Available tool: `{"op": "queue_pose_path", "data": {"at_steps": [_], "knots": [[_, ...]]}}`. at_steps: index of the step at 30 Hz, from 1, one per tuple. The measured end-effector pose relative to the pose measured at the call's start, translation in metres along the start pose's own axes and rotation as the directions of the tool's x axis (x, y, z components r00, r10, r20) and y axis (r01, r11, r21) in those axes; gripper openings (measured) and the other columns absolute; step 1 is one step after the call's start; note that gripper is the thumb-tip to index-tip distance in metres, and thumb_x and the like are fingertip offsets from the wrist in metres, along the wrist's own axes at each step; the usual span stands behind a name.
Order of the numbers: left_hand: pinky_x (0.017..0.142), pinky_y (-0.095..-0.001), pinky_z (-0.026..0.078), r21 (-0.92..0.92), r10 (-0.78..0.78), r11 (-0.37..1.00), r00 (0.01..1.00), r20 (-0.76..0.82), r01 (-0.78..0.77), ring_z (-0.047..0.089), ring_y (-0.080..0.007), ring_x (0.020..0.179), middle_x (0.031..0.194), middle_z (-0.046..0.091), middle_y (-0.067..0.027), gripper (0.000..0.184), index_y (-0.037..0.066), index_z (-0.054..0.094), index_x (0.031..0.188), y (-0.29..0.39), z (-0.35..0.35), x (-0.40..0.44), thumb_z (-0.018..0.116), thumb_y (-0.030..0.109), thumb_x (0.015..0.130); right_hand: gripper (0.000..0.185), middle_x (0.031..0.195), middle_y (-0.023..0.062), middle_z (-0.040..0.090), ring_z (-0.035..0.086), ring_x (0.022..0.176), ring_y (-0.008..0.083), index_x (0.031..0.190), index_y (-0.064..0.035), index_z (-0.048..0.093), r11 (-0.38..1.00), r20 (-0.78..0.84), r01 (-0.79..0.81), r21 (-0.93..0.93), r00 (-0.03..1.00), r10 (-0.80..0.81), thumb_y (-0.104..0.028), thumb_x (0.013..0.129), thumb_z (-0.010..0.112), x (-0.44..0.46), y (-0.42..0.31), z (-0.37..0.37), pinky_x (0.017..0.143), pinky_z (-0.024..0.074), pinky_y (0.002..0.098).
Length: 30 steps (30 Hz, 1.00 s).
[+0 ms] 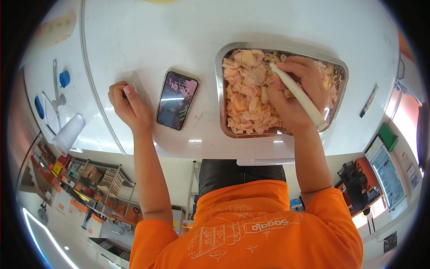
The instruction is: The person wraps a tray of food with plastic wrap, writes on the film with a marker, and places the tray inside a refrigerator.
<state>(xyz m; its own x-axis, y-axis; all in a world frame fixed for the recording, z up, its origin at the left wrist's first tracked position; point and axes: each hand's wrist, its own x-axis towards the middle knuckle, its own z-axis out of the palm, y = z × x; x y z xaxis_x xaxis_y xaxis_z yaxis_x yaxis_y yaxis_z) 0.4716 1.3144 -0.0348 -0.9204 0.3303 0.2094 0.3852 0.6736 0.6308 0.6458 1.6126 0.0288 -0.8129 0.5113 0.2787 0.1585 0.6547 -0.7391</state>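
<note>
My right hand (304,85) is closed around a long white tapered tool (298,94), its narrow tip over pale pink and yellowish pieces (246,101). These pieces fill a rectangular metal tray (220,89), which has dark handwriting at its right side. Left of the tray, a phone (178,101) with its screen lit lies on the white table (201,27). My left hand (127,105) rests beside the phone, fingers curled on a small black object (125,94) that shows only in part.
At the left are a clear plastic cup (69,131), a blue cap (64,79) and a grey utensil (57,89). A small dark flat item (369,101) lies right of the tray. Beyond the table's near edge stand a shelf with egg trays (110,183) and a glass-door fridge (387,172).
</note>
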Motion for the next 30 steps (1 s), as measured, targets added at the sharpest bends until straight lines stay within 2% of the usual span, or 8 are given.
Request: {"op": "queue_pose_path", "data": {"at_steps": [18, 27, 30], "knots": [[0.075, -0.0364, 0.040, 0.026, 0.025, 0.999, 1.000, 0.009, -0.025, 0.050, -0.0265, 0.088, 0.095, 0.057, -0.0113, 0.032, 0.001, 0.052, 0.086, -0.003, 0.000, 0.002, 0.048, 0.023, 0.108, 0.023, 0.093, 0.0131, 0.068, 0.065, 0.068, 0.0180, 0.094, 0.0013, 0.068, 0.998, 0.003, 0.057, -0.015, 0.998, -0.057, 0.005, 0.073, 0.076, 0.006, 0.004, 0.000, 0.055, 0.0530, 0.0258], [0.075, -0.0364, 0.040, 0.017, 0.033, 0.999, 0.999, 0.015, -0.033, 0.050, -0.0262, 0.087, 0.094, 0.057, -0.0110, 0.034, 0.001, 0.051, 0.085, -0.001, 0.002, 0.003, 0.047, 0.024, 0.109, 0.021, 0.093, 0.0130, 0.068, 0.067, 0.070, 0.0192, 0.093, 0.0010, 0.068, 0.998, 0.020, 0.040, -0.052, 0.999, -0.039, 0.004, 0.074, 0.076, 0.005, 0.005, -0.002, 0.058, 0.0564, 0.0275], [0.075, -0.0370, 0.040, 0.026, 0.032, 0.999, 0.999, 0.012, -0.032, 0.050, -0.0265, 0.087, 0.094, 0.057, -0.0107, 0.035, 0.001, 0.051, 0.084, -0.001, 0.003, 0.003, 0.047, 0.025, 0.109, 0.020, 0.094, 0.0134, 0.069, 0.068, 0.070, 0.0192, 0.093, 0.0011, 0.069, 0.999, 0.074, -0.048, 0.027, 0.996, 0.046, 0.004, 0.074, 0.077, -0.009, 0.006, -0.006, 0.057, 0.0560, 0.0267]]}}
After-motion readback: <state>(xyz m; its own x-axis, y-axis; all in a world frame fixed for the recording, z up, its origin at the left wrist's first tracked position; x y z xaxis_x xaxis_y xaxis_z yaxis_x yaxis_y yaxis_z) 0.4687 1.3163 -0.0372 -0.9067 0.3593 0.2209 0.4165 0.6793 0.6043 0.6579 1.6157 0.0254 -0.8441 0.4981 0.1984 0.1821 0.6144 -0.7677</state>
